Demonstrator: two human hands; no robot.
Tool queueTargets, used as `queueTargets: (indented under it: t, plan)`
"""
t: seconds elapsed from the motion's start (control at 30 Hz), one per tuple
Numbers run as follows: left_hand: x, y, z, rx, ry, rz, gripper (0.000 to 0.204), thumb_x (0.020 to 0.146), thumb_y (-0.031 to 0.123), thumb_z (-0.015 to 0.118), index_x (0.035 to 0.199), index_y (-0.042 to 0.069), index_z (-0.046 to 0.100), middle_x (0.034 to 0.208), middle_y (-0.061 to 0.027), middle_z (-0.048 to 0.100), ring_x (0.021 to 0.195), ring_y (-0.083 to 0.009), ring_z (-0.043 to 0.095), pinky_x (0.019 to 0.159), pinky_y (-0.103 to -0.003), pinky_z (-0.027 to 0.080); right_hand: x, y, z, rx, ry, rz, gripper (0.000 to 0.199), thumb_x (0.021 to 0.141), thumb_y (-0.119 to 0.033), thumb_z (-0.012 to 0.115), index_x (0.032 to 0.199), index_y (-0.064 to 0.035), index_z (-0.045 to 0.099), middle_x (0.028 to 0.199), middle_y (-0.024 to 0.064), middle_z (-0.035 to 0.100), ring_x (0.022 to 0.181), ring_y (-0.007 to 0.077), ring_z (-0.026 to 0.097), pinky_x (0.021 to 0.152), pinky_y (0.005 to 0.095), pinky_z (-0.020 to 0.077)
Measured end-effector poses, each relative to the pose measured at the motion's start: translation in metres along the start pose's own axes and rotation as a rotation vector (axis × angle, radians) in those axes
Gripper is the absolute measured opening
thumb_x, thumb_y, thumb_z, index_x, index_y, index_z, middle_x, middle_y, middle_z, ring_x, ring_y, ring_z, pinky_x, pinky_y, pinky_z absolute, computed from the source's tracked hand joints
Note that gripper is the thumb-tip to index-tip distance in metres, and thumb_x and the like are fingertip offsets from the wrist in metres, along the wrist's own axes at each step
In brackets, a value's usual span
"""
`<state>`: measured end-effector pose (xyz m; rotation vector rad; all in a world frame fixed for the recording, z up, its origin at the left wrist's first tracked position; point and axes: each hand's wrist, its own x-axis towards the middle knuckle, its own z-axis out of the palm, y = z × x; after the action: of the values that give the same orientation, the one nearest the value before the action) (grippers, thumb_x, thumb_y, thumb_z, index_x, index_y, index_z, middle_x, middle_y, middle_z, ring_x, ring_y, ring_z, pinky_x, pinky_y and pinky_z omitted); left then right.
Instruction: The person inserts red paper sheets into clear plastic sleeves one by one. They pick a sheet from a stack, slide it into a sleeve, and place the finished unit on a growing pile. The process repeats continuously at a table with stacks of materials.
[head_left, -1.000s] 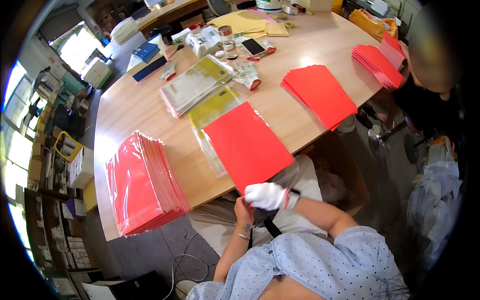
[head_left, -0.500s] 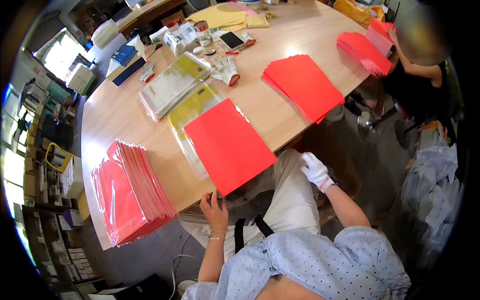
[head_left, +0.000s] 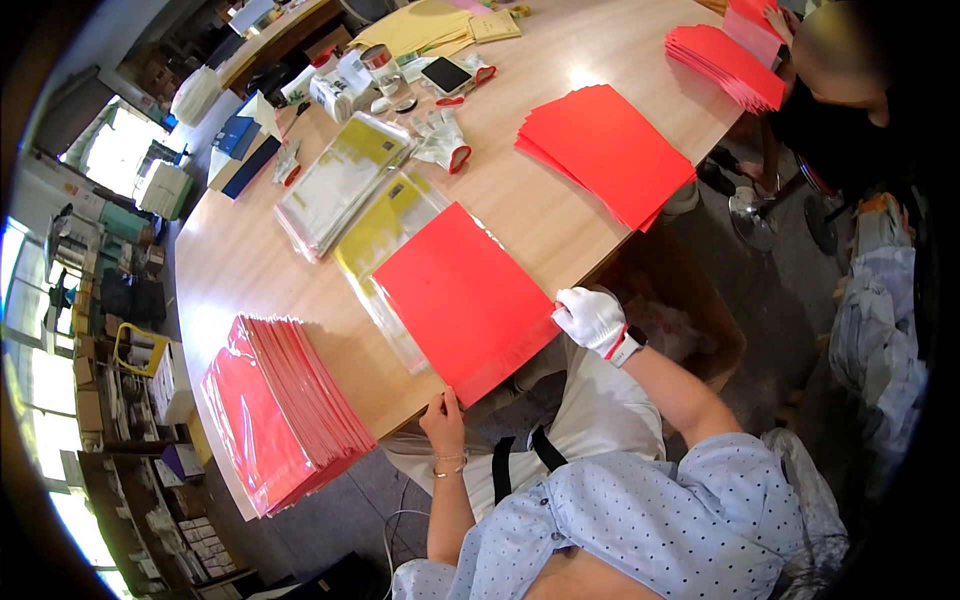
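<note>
A red sheet (head_left: pixel 460 285) lies in a clear plastic sleeve (head_left: pixel 515 362) at the table's near edge, the sleeve's transparent strip reaching past the sheet toward me. My bare left hand (head_left: pixel 442 424) pinches the sleeve's near left corner. At the right corner, my right hand (head_left: pixel 592 318), in a white glove, is closed on the sleeve's edge. Partly under the red sheet are clear sleeves with a yellow-green print (head_left: pixel 385 225). To the left stands a thick stack of sleeved red sheets (head_left: pixel 290 410). Loose red sheets (head_left: pixel 605 155) are fanned out at the right.
More clear sleeves (head_left: pixel 345 185) lie farther back, beside work gloves (head_left: pixel 440 140), a glass (head_left: pixel 386 78) and a phone (head_left: pixel 446 75). Another person (head_left: pixel 830 120) handles red sheets (head_left: pixel 725 65) at the far right. A cardboard box (head_left: pixel 700 300) is below the table's edge.
My right hand has come up from over my lap to the sleeve's right corner and closed on it. My left hand has closed on the left corner. The clear strip now shows along the near edge.
</note>
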<state>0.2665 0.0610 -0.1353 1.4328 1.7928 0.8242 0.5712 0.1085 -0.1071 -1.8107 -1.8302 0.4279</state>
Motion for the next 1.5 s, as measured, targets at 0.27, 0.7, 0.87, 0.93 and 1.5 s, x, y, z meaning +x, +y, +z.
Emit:
queueTargets:
  t: [0.27, 0.7, 0.87, 0.93, 1.5]
  plan:
    - [-0.012, 0.036, 0.004, -0.893, -0.221, -0.444, 0.027, 0.093, 0.023, 0.052, 0.11, 0.004, 0.044, 0.085, -0.0057, 0.062, 0.064, -0.0128, 0.06, 0.046, -0.022, 0.043, -0.008, -0.012, 0.007, 0.918, 0.045, 0.613, 0.023, 0.085, -0.014, 0.057, 0.099, 0.0033, 0.054, 0.08, 0.0071, 0.062, 0.068, 0.0148, 0.061, 0.063, 0.0278, 0.0488]
    - [-0.046, 0.078, -0.154, -0.376, -0.089, 0.37, 0.019, 0.091, 0.007, 0.052, 0.109, 0.004, 0.048, 0.073, 0.0005, 0.051, 0.056, -0.0048, 0.046, 0.049, -0.02, 0.042, -0.041, -0.09, 0.021, 1.177, -0.307, 0.146, 0.029, 0.083, 0.004, 0.05, 0.112, 0.0013, 0.057, 0.089, 0.0021, 0.06, 0.082, 0.0081, 0.056, 0.079, 0.0229, 0.0458]
    - [-0.064, 0.057, -0.291, -0.428, 0.464, 0.358, 0.024, 0.089, 0.01, 0.051, 0.111, 0.0, 0.052, 0.086, -0.0048, 0.057, 0.071, -0.0096, 0.054, 0.063, -0.024, 0.046, 0.016, -0.253, 0.06, 1.214, -0.305, -0.44, 0.026, 0.085, 0.001, 0.052, 0.11, -0.0007, 0.06, 0.094, 0.0064, 0.062, 0.08, 0.0129, 0.058, 0.071, 0.0244, 0.0476]
    - [-0.054, 0.048, -0.325, -0.404, 0.591, 0.245, 0.025, 0.09, 0.011, 0.047, 0.111, -0.001, 0.052, 0.091, -0.0052, 0.057, 0.08, -0.0117, 0.055, 0.072, -0.026, 0.045, 0.034, -0.312, 0.073, 1.195, -0.456, -0.473, 0.022, 0.087, -0.01, 0.054, 0.104, 0.0015, 0.061, 0.081, 0.0079, 0.064, 0.077, 0.0135, 0.06, 0.069, 0.0263, 0.0481]
    - [-0.067, -0.022, -0.309, 0.011, 1.27, 0.534, 0.034, 0.095, 0.02, 0.042, 0.118, -0.004, 0.047, 0.121, -0.0168, 0.052, 0.11, -0.0258, 0.052, 0.095, -0.037, 0.038, 0.031, -0.089, 0.028, 0.52, -0.165, -0.272, 0.015, 0.084, -0.015, 0.058, 0.094, -0.0034, 0.059, 0.078, 0.0099, 0.061, 0.067, 0.0251, 0.059, 0.065, 0.0329, 0.0483]
